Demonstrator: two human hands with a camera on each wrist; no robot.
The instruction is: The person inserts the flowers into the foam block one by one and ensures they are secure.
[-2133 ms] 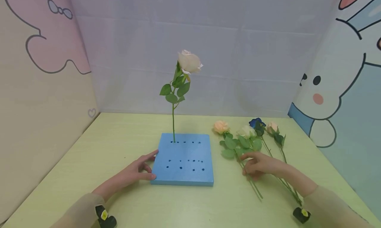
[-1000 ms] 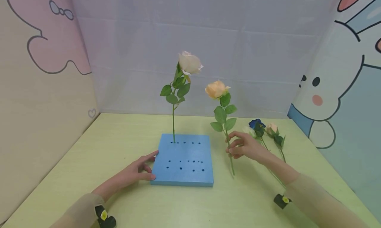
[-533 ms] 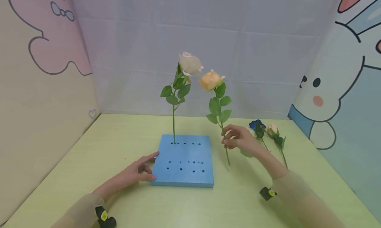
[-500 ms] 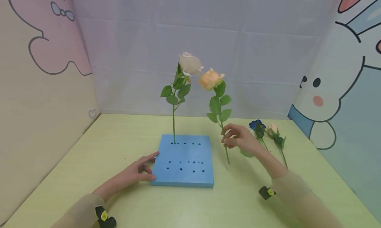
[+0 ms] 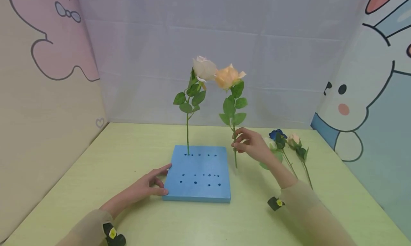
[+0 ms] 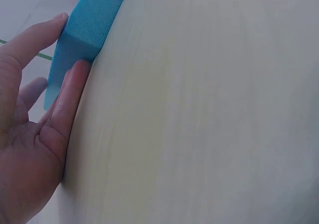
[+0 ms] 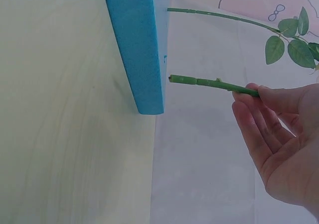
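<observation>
My right hand (image 5: pixel 252 143) pinches the stem of a peach rose (image 5: pixel 228 77) held upright, just right of a blue foam block (image 5: pixel 202 165). In the right wrist view the stem's cut end (image 7: pixel 182 79) hangs clear of the block's holed top. A pale pinkish-white rose (image 5: pixel 204 69) stands in a back-row hole at the block's left, its bloom overlapping the peach one in the head view. Along the block's left edge rests my left hand (image 5: pixel 148 182), fingers extended; in the left wrist view its fingertips touch the foam's side (image 6: pixel 82 40).
To the right on the pale table (image 5: pixel 141 223) lie a blue rose (image 5: pixel 277 133), a cream-white rose (image 5: pixel 270 143) and a pale pink rose (image 5: pixel 293 139). My right forearm passes in front of some stems. Walls with cartoon drawings bound the table.
My right hand has picked the peach rose off the table, raised it upright and carried it left toward the block. The left hand stays at the block's edge.
</observation>
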